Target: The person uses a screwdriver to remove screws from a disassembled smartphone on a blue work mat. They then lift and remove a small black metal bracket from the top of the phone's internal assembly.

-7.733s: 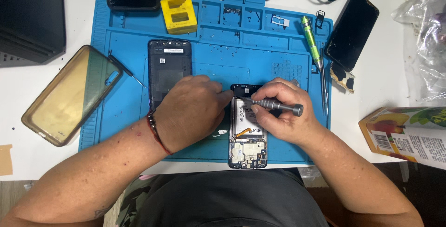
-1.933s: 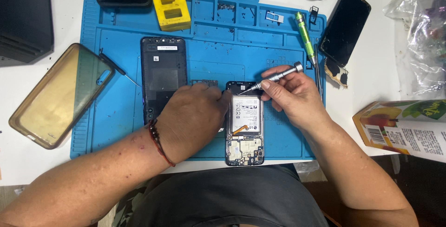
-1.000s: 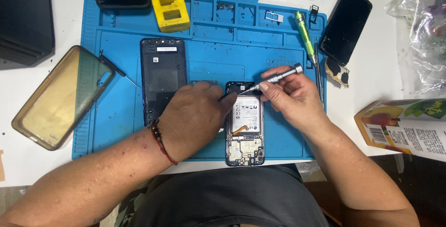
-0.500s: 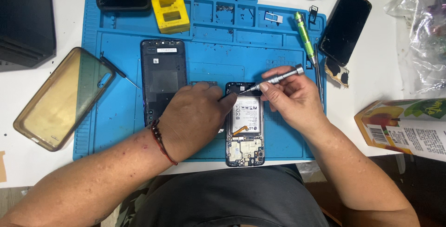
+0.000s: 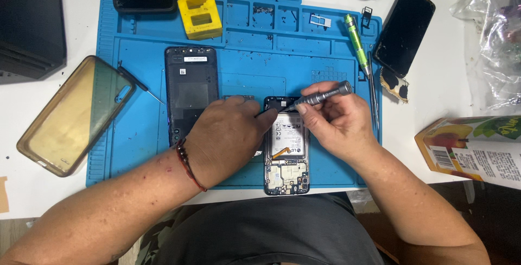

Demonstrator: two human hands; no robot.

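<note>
On the blue mat point(image 5: 141, 151) mid-frame, your left hand point(image 5: 230, 135) presses flat on the opened phone point(image 5: 287, 151); your right hand point(image 5: 339, 118) grips a screwdriver point(image 5: 320, 96).

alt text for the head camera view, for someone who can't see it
A right hand works a grey screwdriver at the top of an opened phone that the left hand steadies on a blue repair mat. A removed back cover lies beside.

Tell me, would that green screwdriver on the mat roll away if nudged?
Probably somewhat: the green screwdriver has a round, slim barrel lying flat on the blue mat. The mat's raised ridges and rubbery look would likely stop it soon. It seems light and stiff.
</note>
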